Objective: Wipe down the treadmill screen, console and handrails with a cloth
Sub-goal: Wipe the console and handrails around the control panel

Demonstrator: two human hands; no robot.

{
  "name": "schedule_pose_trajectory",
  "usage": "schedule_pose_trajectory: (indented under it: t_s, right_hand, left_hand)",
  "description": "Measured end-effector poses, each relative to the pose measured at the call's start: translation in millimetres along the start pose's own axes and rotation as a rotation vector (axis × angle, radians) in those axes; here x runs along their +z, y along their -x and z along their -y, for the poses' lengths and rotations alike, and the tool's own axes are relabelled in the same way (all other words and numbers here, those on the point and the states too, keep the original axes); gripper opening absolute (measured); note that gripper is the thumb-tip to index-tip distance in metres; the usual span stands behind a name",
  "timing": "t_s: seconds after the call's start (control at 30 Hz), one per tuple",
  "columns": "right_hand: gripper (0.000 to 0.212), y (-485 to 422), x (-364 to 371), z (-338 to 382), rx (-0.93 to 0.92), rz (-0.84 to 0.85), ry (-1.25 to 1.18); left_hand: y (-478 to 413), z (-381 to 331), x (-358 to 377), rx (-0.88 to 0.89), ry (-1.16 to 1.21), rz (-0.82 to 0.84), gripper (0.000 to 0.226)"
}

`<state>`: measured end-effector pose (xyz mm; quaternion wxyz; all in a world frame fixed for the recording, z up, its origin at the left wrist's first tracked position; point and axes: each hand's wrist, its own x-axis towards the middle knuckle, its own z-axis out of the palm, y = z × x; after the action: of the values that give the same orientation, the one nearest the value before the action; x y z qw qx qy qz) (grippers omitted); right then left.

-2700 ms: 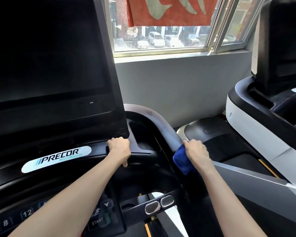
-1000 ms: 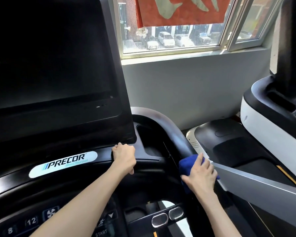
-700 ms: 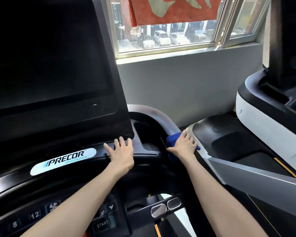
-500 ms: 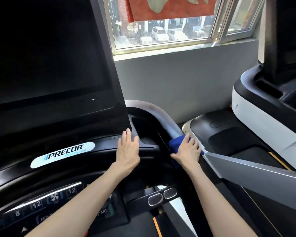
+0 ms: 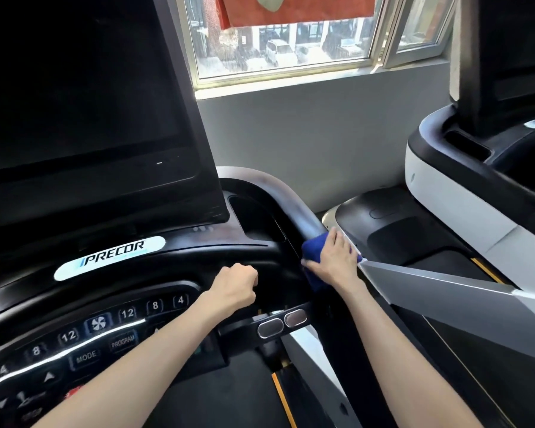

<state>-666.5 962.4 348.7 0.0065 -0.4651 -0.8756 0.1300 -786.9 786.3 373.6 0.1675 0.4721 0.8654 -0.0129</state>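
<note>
The treadmill's dark screen (image 5: 74, 88) fills the upper left, above the black console (image 5: 198, 242) with its Precor badge and a button panel (image 5: 127, 313). The black right handrail (image 5: 291, 202) curves down from the console's right corner. My right hand (image 5: 334, 261) holds a blue cloth (image 5: 314, 245) wrapped against this handrail, fingers laid over it and thumb to the left. My left hand (image 5: 233, 287) is curled into a fist in front of the console's lower edge, with nothing seen in it.
Two silver grip sensors (image 5: 281, 324) sit on the crossbar below my hands. A grey side panel (image 5: 445, 291) runs off to the right. A second treadmill (image 5: 439, 186) stands at the right, close by. A window (image 5: 278, 41) is in the wall ahead.
My left hand has come off the console top, pulled back and curled into a fist. My right hand with the cloth has slid back and forth along the right handrail.
</note>
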Motion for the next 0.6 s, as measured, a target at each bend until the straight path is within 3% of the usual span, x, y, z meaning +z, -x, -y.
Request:
schedule_pose_trajectory:
  t_s: [0.13, 0.2, 0.3, 0.37, 0.4, 0.47, 0.6]
  right_hand:
    - [0.084, 4.4, 5.4, -10.3, -0.193, -0.04, -0.043]
    - [0.085, 27.5, 13.9, -17.0, -0.378, -0.104, -0.024]
    - [0.096, 71.8, 44.2, -12.9, -0.563, -0.048, -0.075]
    - [0.108, 96.4, 65.9, -10.5, -0.527, 0.068, -0.183]
    - [0.108, 102.3, 73.2, -8.5, -0.499, 0.045, -0.237]
    - [0.098, 111.1, 76.2, 7.0, -0.498, -0.022, -0.287]
    - [0.063, 142.3, 77.9, 64.1, -0.76, 0.054, -0.258]
  left_hand:
    - [13.7, -1.7, 9.6, 0.074, -0.099, 0.055, 0.025]
    - [18.2, 0.8, 12.8, 0.085, -0.127, 0.089, 0.022]
    - [23.4, 9.7, 14.3, 0.084, -0.158, 0.045, 0.018]
    - [27.4, 15.2, 11.9, 0.084, -0.184, -0.028, 0.019]
    - [29.5, 17.2, 10.0, 0.09, -0.2, -0.069, 0.021]
    - [34.1, 19.9, 6.2, 0.097, -0.215, -0.131, 0.028]
    - [44.7, 24.6, 3.1, 0.064, -0.24, -0.205, 0.034]
